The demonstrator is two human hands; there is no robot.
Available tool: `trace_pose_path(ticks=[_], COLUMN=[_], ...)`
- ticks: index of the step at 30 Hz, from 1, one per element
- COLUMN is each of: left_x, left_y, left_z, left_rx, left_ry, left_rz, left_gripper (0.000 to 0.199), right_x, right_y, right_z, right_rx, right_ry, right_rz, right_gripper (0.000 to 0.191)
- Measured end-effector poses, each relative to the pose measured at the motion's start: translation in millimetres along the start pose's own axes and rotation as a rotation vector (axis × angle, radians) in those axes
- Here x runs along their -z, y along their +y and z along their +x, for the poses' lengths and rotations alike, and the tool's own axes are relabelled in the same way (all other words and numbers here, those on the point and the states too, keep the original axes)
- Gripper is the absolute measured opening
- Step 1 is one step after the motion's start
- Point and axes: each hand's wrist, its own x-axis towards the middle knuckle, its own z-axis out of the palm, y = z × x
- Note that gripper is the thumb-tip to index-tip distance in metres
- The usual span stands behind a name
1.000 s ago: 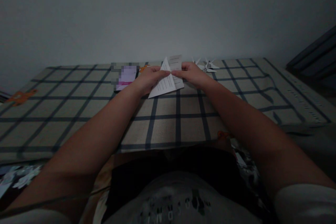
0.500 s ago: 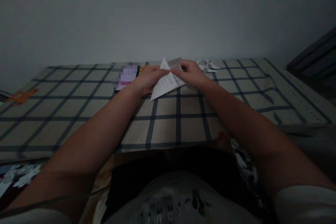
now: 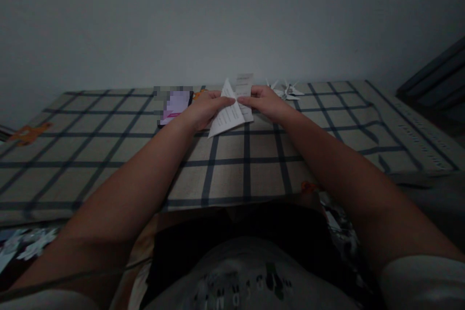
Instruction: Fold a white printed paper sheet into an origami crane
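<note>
A folded sheet of white printed paper (image 3: 228,115) is held between both hands above the table. My left hand (image 3: 208,109) pinches its left part, thumb on top, where a pointed flap sticks up. My right hand (image 3: 264,101) grips the right part, with thumb and fingers closed on an upright strip. The two thumb tips nearly meet at the middle of the paper. Behind my right hand, folded white paper figures (image 3: 290,91) with pointed tips rest on the table. A phone with a lit purple screen (image 3: 177,105) lies left of my left hand.
A checked cloth (image 3: 228,174) covers the table, which stands against a grey wall (image 3: 232,19). Orange pieces lie at the far left (image 3: 31,134) and behind my left hand. Another orange thing (image 3: 308,187) is at the near edge. Dark striped fabric is at the right.
The right part of the paper has turned more upright and stands out further from the left flap. My right hand has shifted slightly with it; my left hand has hardly moved.
</note>
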Motion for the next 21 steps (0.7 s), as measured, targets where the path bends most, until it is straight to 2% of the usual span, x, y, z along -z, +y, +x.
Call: trace_pose_path(ticks=[5,12,21], left_x=[0.7,-0.4,0.2], left_y=[-0.3,1.4,-2.9], left_z=[1.7,-0.3,1.6], left_rx=[0.014,0.035,0.021], left_ry=[-0.013,-0.019,-0.01], left_rz=[0.019,0.038,0.004], left_gripper=[0.022,0.02,0.025], right_x=[1.2,3.2,-2.0], right_y=[1.8,1.0,-3.6], right_z=[-0.3,-1.7,0.0], right_rx=[-0.003,-0.037,0.038], right_ry=[0.005,-0.056,0.024], right_rz=[0.034,0.016,-0.03], right_gripper=[0.022,0.025,0.028])
